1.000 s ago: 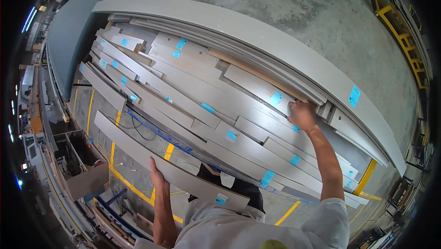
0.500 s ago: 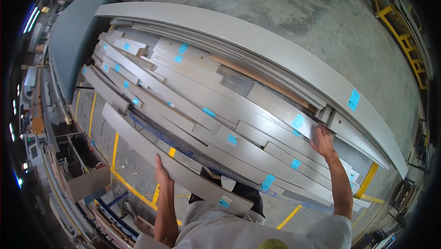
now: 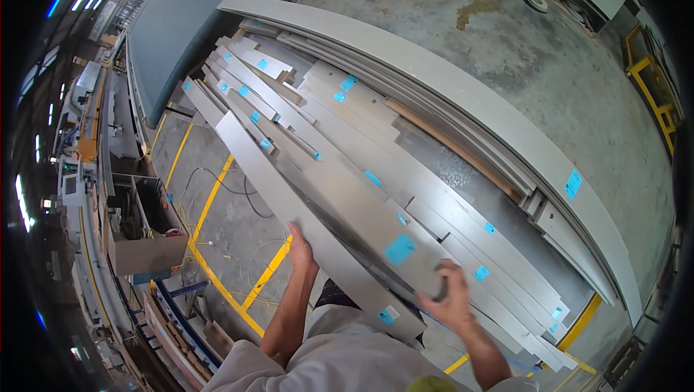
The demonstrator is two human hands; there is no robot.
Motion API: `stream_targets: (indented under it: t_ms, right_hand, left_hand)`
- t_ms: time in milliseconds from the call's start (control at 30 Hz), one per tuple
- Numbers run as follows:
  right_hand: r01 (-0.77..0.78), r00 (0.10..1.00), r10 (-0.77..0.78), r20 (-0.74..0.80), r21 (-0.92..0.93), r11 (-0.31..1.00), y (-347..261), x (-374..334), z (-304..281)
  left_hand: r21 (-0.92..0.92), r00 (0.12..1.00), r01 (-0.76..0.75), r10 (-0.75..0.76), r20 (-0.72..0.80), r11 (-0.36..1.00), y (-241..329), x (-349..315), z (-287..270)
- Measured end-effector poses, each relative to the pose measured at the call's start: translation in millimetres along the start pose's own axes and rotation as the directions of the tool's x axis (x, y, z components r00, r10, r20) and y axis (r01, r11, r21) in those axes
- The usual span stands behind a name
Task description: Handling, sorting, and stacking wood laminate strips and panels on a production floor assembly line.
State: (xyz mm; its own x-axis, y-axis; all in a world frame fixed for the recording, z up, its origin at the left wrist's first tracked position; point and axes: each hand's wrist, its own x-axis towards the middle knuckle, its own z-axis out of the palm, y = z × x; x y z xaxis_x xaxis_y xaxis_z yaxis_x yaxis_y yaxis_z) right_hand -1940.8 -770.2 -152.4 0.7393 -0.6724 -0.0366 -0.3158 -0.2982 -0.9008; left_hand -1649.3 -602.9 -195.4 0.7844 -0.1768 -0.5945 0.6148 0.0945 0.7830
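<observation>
At lower centre, the right hand [image 3: 454, 301] is clamping thumb and fingers over the end of a gray board [image 3: 369, 224], which is showing a bright blue label [image 3: 399, 249] (its far end is blending into the spread boards [image 3: 340, 128] behind). To its left, the left hand [image 3: 302, 253] is gripping a long, plain pale-gray plank [image 3: 289, 193], its fingers partly hiding beneath. That plank is slanting from left of centre to lower centre, covering some boards.
</observation>
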Motion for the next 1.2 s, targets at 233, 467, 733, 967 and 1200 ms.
stream_targets:
  t_ms: [233, 467, 733, 967, 1200]
  right_hand:
    - [0.239, 0.971, -0.239, 0.025, -0.192, 0.952, -66, 5, 96]
    - [-0.079, 0.949, -0.026, 0.314, 0.316, 0.945, -35, 12, 115]
    - [0.201, 0.878, -0.135, 0.459, -0.099, 0.975, 58, -4, 184]
    - [0.25, 0.71, 0.285, 0.644, -0.608, 0.754, 109, -9, 286]
    - [-0.265, 0.616, 0.656, 0.436, -0.67, 0.694, 84, -9, 326]
  left_hand:
    - [-0.173, 1.0, -0.013, 0.018, 0.026, 0.985, 4, -29, -7]
    - [-0.116, 0.999, 0.034, -0.03, 0.035, 0.993, 42, -43, -38]
    - [-0.112, 0.986, -0.032, 0.013, -0.169, 0.993, 51, -33, -159]
    - [-0.151, 0.962, -0.061, 0.017, -0.271, 0.987, 43, -12, -230]
    - [-0.163, 0.971, -0.012, -0.027, -0.238, 0.986, 47, 8, -287]
